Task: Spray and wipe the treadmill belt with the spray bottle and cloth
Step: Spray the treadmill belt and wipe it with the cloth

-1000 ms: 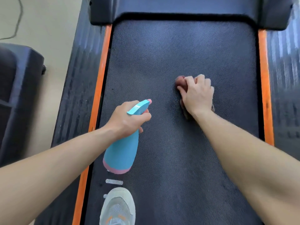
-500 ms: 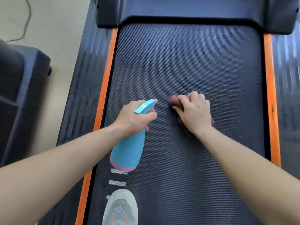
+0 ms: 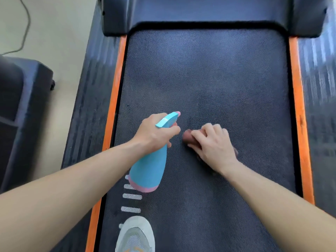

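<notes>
The left hand (image 3: 154, 132) grips the neck of the spray bottle (image 3: 149, 168), fingers wrapped round it below the trigger head. The bottle is light blue with a pink base band and a pink nozzle tip. It hangs above the belt, tilted, with the nozzle aimed toward 1 o'clock and the base toward 7 o'clock.

At 3 o'clock of that hand, just beside it, the right hand (image 3: 212, 144) lies knuckles up on a reddish-brown cloth (image 3: 187, 136). Its fingers are curled over the cloth and hold it down on the treadmill belt (image 3: 209, 79). Most of the cloth is hidden under the hand; a bunched end shows at the fingertips, toward 9 o'clock.

The dark textured belt runs from 6 to 12 o'clock. An orange strip (image 3: 113, 106) borders it at 9 o'clock and another at 3 o'clock. The dark motor cover (image 3: 209, 13) closes it at 12 o'clock. White dashes (image 3: 131, 196) mark the belt just below the bottle's base. A grey shoe (image 3: 135, 235) stands on the belt at 6 o'clock. On the pale floor (image 3: 60, 33) at 10 o'clock lies a thin cable (image 3: 25, 24), with a dark bulky object (image 3: 20, 106) at 9 o'clock.
</notes>
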{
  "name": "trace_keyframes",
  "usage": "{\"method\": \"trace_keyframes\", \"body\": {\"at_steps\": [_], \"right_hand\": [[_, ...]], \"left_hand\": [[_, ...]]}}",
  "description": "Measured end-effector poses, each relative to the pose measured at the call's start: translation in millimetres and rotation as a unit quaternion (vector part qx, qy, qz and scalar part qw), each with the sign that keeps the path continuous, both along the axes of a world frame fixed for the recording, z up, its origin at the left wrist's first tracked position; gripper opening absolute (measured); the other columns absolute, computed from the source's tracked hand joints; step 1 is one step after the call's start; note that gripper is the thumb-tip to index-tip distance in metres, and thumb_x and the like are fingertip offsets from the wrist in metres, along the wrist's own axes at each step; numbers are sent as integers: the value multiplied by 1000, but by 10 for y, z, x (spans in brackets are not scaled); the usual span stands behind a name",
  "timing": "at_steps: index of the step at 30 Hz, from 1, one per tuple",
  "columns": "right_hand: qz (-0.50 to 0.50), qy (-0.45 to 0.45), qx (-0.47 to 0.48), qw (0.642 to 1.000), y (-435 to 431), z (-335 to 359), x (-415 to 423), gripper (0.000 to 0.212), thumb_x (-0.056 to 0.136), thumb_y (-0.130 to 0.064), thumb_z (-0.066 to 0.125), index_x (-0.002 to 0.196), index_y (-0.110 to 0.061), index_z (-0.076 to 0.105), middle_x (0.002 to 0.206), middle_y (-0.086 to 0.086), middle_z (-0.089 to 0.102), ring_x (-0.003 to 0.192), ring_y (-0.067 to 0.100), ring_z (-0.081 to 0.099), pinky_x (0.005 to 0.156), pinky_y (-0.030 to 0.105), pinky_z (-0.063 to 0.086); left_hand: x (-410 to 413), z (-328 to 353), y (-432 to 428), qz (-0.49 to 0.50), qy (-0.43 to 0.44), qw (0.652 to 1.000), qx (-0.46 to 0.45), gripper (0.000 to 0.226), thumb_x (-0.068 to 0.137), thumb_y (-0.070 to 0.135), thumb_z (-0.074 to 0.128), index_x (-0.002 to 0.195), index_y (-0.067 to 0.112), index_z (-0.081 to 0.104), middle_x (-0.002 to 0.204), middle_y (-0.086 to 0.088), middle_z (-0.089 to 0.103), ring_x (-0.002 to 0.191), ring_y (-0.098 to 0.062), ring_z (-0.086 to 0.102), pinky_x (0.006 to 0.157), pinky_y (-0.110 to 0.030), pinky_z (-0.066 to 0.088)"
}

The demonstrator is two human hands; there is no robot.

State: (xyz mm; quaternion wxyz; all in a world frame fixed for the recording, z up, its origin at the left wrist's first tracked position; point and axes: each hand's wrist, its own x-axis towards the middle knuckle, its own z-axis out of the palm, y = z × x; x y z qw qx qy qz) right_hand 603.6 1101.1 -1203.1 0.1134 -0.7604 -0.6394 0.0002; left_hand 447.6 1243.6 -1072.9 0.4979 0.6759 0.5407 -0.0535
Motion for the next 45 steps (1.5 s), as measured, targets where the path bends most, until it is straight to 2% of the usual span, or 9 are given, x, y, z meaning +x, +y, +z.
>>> {"method": "trace_keyframes", "body": {"at_steps": [6,12,15,19,22,27,30,38,45], "right_hand": [[-186,8,-17,982,605,87,392,40,91,-58,59,107,-22,66,108,15,57,95,38,53,76,47,45],[-94,19,-5,995,-614,83,87,38,90,-57,55,104,-25,69,103,8,58,86,33,54,69,43,43],[-111,-5,-4,994,-460,68,493,39,89,-59,56,103,-25,70,103,9,59,88,34,55,69,44,44],[-264,37,-5,964,-6,145,976,37,86,-58,66,104,-26,70,116,12,53,101,38,50,83,52,45],[-269,-15,-32,963,-91,206,930,34,89,-58,63,103,-28,68,117,8,53,104,35,48,95,54,33],[-229,-71,-37,970,-742,206,636,41,93,-51,63,125,-26,62,123,2,58,114,31,53,105,63,30],[-211,-88,-40,973,-915,179,588,60,97,-43,57,151,-23,43,132,1,55,124,30,52,113,63,19],[-99,-45,26,994,-549,4,1095,44,93,-45,54,136,-34,57,125,14,56,104,38,54,80,49,45],[-334,8,-15,943,472,38,1529,42,98,-49,50,135,-29,56,132,17,51,112,42,48,89,53,41]], "left_hand": [[50,-39,-45,-2,15,1000,4,17,90,28,73,97,13,71,130,3,75,55,-14,75,71,-25,53],[208,-31,-131,-28,28,999,1,14,89,26,74,93,13,69,97,0,77,57,-16,77,70,-28,51],[311,-42,-152,-41,21,999,2,15,89,26,74,94,13,70,121,-2,78,57,-16,77,72,-28,52],[441,-16,-180,-66,15,998,-5,30,76,41,70,92,16,70,124,-3,77,58,-17,77,81,-35,58],[529,2,-202,-75,12,997,-6,30,75,41,68,92,16,69,122,-5,77,58,-17,77,78,-32,56],[660,50,-210,-71,0,997,-16,36,69,42,63,91,15,69,129,-5,75,58,-17,77,75,-29,54],[678,39,-199,-73,-5,997,-17,35,69,43,64,90,16,69,126,-5,76,58,-18,77,74,-29,54],[565,-96,-41,-65,9,998,13,10,93,27,74,91,18,70,118,-3,79,59,-16,77,67,-25,48],[448,-45,116,-27,-9,1000,-4,33,70,44,67,90,20,72,123,1,77,58,-18,77,70,-27,51]]}}
